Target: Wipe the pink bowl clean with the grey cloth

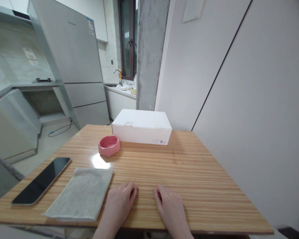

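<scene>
My left hand (122, 198) rests on the wooden table near its front edge, fingers curled into a loose fist with nothing showing in it. Just left of that hand lies a folded grey-green cloth (83, 194). My right hand (169, 201) is also curled closed on the tabletop, a short gap away from the left one, and it touches only the table. Farther left, a smartphone (43, 182) lies with its dark screen up. Beyond the cloth stands a pink octagonal ashtray (109, 151).
A white cardboard box (142, 134) sits at the back of the wooden table (196, 186), just behind and right of the ashtray. A pale wall (251, 99) runs along the right side. Behind are a fridge (72, 49) and a sink counter with a faucet (120, 75).
</scene>
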Demonstrator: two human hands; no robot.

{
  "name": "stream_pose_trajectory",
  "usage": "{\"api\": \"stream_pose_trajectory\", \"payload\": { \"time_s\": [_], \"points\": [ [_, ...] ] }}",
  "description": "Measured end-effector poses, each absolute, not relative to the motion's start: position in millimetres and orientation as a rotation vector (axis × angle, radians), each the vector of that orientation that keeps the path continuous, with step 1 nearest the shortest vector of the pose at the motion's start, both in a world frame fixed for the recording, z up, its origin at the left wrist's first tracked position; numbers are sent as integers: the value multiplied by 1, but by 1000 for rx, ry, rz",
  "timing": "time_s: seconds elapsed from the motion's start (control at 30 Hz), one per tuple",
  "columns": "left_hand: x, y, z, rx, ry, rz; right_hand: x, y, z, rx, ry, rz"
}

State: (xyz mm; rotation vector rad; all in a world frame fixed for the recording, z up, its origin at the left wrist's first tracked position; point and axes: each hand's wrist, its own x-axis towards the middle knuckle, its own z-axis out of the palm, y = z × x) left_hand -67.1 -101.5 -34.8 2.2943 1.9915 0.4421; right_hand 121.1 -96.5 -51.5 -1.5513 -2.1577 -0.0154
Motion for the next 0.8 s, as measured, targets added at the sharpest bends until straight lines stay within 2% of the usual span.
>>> {"api": "stream_pose_trajectory", "payload": {
  "time_s": [0.47, 0.57, 0.7, 0.8],
  "points": [
    [-65, -97, -25, 2126, 2029, 468, 121, -97, -51, -1512, -2156, -24],
    [-86, -76, 0, 1972, 1895, 705, 122, -97, -51, -1501, -2148, -30],
    [-131, -21, 31, 1772, 2234, 1237, 122, -96, -51, -1513, -2146, -16],
    [-156, 18, 32, 1754, 2465, 1241, 123, -96, -51, -1531, -2143, -4]
  ]
}}
